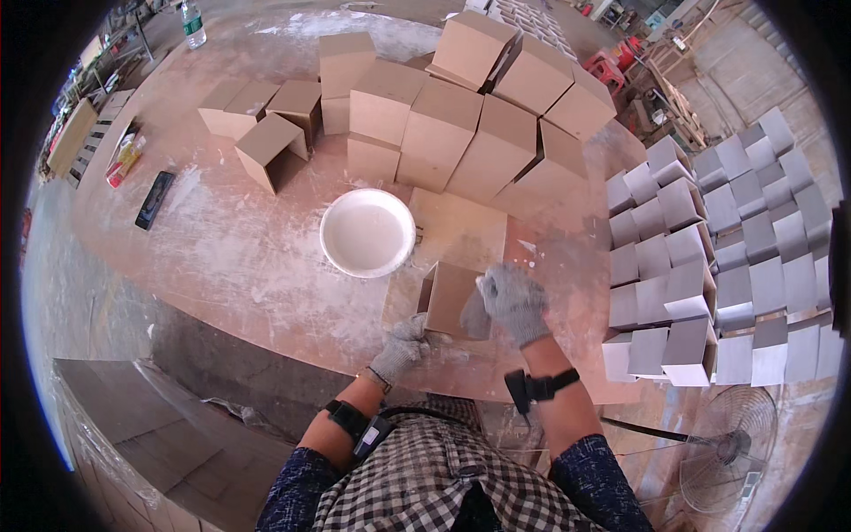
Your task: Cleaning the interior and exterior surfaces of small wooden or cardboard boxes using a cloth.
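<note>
A brown open-ended box (454, 297) lies on a pale board on the table, close in front of me. My left hand (403, 344), in a grey knitted glove, grips the box at its near left corner. At its right side is my right hand (514, 301), also gloved and closed; whatever it may hold is hidden under the fingers. A darker, wet-looking patch covers the box's surface beside the right hand. Just beyond the box, to the left, stands a round white basin (367, 232) with whitish liquid in it.
Brown boxes (441, 129) are stacked along the table's far side. On the left lie a phone (155, 200) and a small colourful packet (125, 160); a bottle (192, 25) stands farther back. Rows of greyish-white boxes (687, 288) fill the right, with a fan (729, 448) nearer me.
</note>
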Tool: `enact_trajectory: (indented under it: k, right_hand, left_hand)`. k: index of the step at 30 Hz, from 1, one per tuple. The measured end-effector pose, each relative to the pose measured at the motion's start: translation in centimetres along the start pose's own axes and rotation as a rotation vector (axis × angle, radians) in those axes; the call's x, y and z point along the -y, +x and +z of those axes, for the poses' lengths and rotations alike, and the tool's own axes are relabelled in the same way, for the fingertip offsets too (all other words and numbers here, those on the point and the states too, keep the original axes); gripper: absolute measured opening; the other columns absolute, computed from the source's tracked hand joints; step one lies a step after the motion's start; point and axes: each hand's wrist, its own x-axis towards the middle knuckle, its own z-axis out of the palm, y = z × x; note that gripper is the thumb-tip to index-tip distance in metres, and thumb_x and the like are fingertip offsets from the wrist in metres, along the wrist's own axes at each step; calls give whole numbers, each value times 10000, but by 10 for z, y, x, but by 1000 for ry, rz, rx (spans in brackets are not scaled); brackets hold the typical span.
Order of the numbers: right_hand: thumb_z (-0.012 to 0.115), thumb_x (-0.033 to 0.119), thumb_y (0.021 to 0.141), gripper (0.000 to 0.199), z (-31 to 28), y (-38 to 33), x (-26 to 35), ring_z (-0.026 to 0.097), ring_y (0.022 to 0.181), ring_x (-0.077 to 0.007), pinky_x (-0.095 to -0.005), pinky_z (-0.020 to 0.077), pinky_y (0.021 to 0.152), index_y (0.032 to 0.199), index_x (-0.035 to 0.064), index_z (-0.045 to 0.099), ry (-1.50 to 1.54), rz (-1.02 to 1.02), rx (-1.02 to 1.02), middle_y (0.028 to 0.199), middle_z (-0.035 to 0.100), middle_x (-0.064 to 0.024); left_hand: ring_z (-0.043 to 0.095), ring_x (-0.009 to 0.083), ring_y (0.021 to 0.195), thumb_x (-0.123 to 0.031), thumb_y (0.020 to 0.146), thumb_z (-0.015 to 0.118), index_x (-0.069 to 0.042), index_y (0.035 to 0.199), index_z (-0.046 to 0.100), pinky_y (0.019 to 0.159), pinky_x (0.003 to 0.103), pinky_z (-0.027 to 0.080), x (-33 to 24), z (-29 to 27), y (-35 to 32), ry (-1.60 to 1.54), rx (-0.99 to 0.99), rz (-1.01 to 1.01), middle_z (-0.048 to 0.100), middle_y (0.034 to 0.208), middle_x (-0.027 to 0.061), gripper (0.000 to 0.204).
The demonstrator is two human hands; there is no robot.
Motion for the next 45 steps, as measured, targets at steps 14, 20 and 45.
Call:
enact_trajectory:
  k: [14,20,45]
  right_hand:
    - [522,306,898,248,10,54,11,633,751,-314,-453,520,667,892,64,576,301,144,137,765,599,-140]
    - [523,283,892,229,-40,4,64,622,740,-333,-468,510,671,843,62,558,404,-132,422,794,606,-161]
    - [555,282,848,203,-41,39,89,587,777,-312,-465,480,687,804,88,597,77,-121,285,782,578,-160]
  left_hand:
    - [591,323,1024,-81,733,618,-59,1074,644,868,372,470,-13,-4,6,219,50,216,652,1064,136,343]
    - [583,335,1036,-101,705,649,-132,1095,636,868,407,484,-2,-11,-3,662,-52,9,627,1105,130,392]
    - [575,328,1064,-168,747,647,-110,1098,623,890,409,471,24,-7,-3,513,-73,308,623,1116,125,357]
